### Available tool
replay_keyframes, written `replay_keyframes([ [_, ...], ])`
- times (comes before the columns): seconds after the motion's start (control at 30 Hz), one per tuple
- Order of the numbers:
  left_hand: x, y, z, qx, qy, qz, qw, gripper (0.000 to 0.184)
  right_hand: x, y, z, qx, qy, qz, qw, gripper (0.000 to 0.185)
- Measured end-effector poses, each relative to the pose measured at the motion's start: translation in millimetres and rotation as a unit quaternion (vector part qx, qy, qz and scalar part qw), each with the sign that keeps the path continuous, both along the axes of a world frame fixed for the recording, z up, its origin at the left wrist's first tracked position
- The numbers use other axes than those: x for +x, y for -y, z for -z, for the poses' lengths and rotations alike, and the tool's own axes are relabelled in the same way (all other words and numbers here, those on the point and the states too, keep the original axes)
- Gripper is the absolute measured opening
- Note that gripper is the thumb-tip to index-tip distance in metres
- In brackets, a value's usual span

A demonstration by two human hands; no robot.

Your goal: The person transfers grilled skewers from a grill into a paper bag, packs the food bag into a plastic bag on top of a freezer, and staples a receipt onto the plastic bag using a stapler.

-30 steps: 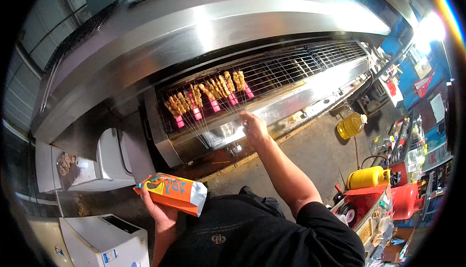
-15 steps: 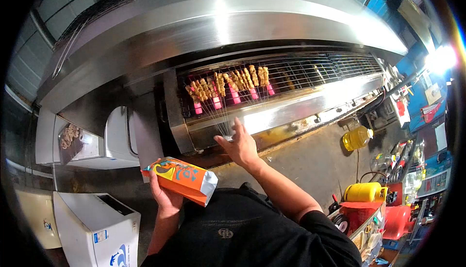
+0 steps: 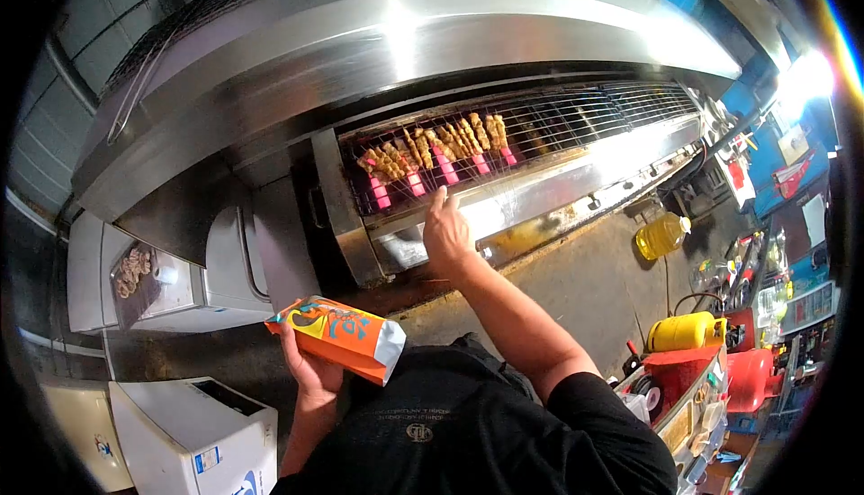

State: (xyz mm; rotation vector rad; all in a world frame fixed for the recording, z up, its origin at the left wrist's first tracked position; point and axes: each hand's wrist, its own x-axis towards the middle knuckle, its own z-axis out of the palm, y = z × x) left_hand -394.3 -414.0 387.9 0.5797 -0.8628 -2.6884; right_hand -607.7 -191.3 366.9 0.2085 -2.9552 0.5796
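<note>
My left hand (image 3: 312,371) grips an orange paper bag (image 3: 346,337) with blue and yellow print and a pale bottom, held level in front of my chest. My right hand (image 3: 447,232) is at the grill's front edge with its fingers closed round the thin stick ends of the meat skewers (image 3: 441,146). The hand partly hides those ends, so how many it holds cannot be made out. The browned meat lies in a row on the left part of the grill grate (image 3: 576,121), with pink glowing burners showing beneath.
A steel hood (image 3: 360,45) hangs over the grill. To the left, a tray of raw-looking pieces (image 3: 135,274) sits by a white unit, and a white box-shaped appliance (image 3: 193,432) stands below. An oil jug (image 3: 660,237) and a yellow gas cylinder (image 3: 686,333) are at right.
My right hand has moved forward from hovering with spread fingers to the skewers' stick ends and closed there. The view has shifted slightly; my left hand keeps the bag.
</note>
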Motion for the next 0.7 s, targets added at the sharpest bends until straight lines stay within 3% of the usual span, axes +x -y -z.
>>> replay_keyframes([
  [0.13,2.5,6.7,-2.9,-0.010,-0.008,0.006,1.000,0.054,-15.2,-16.9,-2.5,0.079,0.005,-0.016,0.997,0.048],
  [0.27,7.7,14.6,-3.8,0.017,0.018,0.007,1.000,0.058,-19.9,-29.0,-11.6,0.057,-0.015,-0.029,0.998,0.040],
  [0.33,6.1,17.3,0.2,0.018,0.005,0.006,1.000,0.057,-17.9,-33.2,-17.2,-0.016,-0.018,-0.039,0.999,0.031],
  [0.37,4.6,18.0,2.3,0.018,-0.006,0.002,1.000,0.057,-19.0,-33.7,-9.7,-0.101,-0.086,-0.058,0.990,0.028],
  [0.4,4.3,18.4,4.7,0.019,-0.006,0.003,1.000,0.057,-18.5,-36.6,-7.3,-0.100,-0.086,-0.056,0.990,0.028],
  [0.47,3.2,19.0,3.2,-0.010,-0.012,-0.001,1.000,0.057,-10.5,-32.3,-27.9,-0.280,0.102,-0.075,0.952,0.031],
  [0.5,3.0,20.0,4.2,-0.010,-0.011,-0.001,1.000,0.057,-8.7,-27.5,-30.6,-0.476,0.290,0.006,0.830,0.026],
  [0.53,1.9,20.7,3.7,-0.007,-0.009,0.003,1.000,0.057,-7.6,-27.2,-28.2,-0.476,0.292,0.007,0.830,0.026],
  [0.6,1.5,20.3,2.4,-0.004,-0.006,0.008,1.000,0.057,-7.6,-27.8,-19.4,-0.748,0.400,-0.026,0.529,0.023],
  [0.63,0.0,16.1,-6.3,-0.002,0.002,0.009,1.000,0.057,-13.5,-29.0,-8.9,-0.776,0.435,-0.037,0.455,0.025],
  [0.67,-0.7,13.6,-11.3,-0.001,0.010,0.010,1.000,0.057,-18.5,-31.7,7.3,-0.777,0.435,-0.036,0.454,0.025],
  [0.7,-1.6,13.2,-10.1,-0.001,0.010,0.011,1.000,0.057,-24.3,-35.1,24.9,-0.784,0.460,-0.046,0.414,0.024],
])
